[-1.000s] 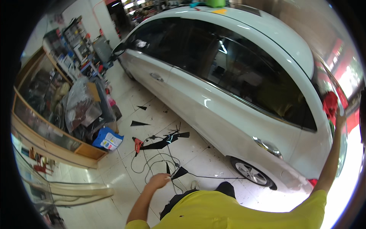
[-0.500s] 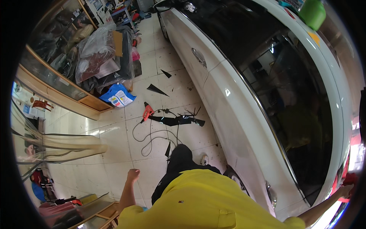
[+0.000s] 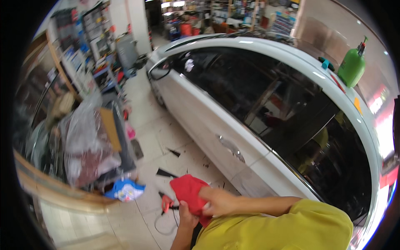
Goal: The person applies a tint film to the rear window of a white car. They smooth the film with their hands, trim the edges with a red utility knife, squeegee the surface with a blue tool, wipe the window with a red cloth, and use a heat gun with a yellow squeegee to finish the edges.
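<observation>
A red cloth (image 3: 187, 188) is bunched between my two hands in front of my body. My right hand (image 3: 216, 202), reaching in from the right, grips it with the fingers closed; slight motion blurs the hand. At the cloth's lower left edge, my left hand (image 3: 187, 217) pinches it, thumb upward, with its other fingers partly hidden. Beyond my right arm stands a white car (image 3: 250, 179) with dark side windows. Below the cloth on the tiled floor lies a red heat gun (image 3: 166, 203) with its cord (image 3: 163, 230), partly hidden by my hands.
On the car roof stand a green pump spray bottle (image 3: 352, 68), a red tool (image 3: 338, 83) and an orange scraper (image 3: 358, 106). Dark film scraps (image 3: 166, 172) lie on the floor. Plastic-wrapped goods (image 3: 83, 141) and a blue bag (image 3: 126, 190) are at the left.
My right hand has brought the red cloth from the far right to the front of my body, where my left hand has taken hold too. The view has tilted up toward the car.
</observation>
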`<state>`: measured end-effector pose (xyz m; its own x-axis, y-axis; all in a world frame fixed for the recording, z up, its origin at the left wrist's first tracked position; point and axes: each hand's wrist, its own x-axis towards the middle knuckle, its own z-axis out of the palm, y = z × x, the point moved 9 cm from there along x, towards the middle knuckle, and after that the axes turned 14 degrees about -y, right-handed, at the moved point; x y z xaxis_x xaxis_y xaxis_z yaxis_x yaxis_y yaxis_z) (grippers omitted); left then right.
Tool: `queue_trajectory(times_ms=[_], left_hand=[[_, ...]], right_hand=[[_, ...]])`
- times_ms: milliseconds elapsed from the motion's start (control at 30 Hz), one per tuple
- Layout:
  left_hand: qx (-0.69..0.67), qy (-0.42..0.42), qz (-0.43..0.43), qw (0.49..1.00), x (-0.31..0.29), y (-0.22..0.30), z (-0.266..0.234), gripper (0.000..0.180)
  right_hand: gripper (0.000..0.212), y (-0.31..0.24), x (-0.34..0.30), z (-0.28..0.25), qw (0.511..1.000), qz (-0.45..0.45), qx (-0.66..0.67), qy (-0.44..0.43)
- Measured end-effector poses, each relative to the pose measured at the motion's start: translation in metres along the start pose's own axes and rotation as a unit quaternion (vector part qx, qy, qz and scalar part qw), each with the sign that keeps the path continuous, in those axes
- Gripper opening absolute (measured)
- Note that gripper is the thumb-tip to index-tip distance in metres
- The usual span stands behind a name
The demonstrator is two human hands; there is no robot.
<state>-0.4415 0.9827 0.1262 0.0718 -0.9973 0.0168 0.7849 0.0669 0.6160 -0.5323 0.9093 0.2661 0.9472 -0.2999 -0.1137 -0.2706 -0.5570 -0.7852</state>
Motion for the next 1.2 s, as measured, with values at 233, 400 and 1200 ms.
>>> queue_trajectory(times_ms=[233,400,1200], left_hand=[[-0.054,0.05,-0.102,0.992,0.186,0.135,-0.097,0.062],[0.075,0.007,-0.04,0.996,0.391,0.247,-0.112,0.057],[0.592,-0.548,0.101,0.582,1.175,0.153,0.146,0.065]], right_hand=[[0.033,0.043,0.043,-0.294,0.968,0.103,-0.083,0.214],[0.017,0.089,-0.021,-0.517,0.769,0.222,-0.108,0.59],[0.029,0.278,0.192,-0.77,0.466,0.49,-0.495,0.546]])
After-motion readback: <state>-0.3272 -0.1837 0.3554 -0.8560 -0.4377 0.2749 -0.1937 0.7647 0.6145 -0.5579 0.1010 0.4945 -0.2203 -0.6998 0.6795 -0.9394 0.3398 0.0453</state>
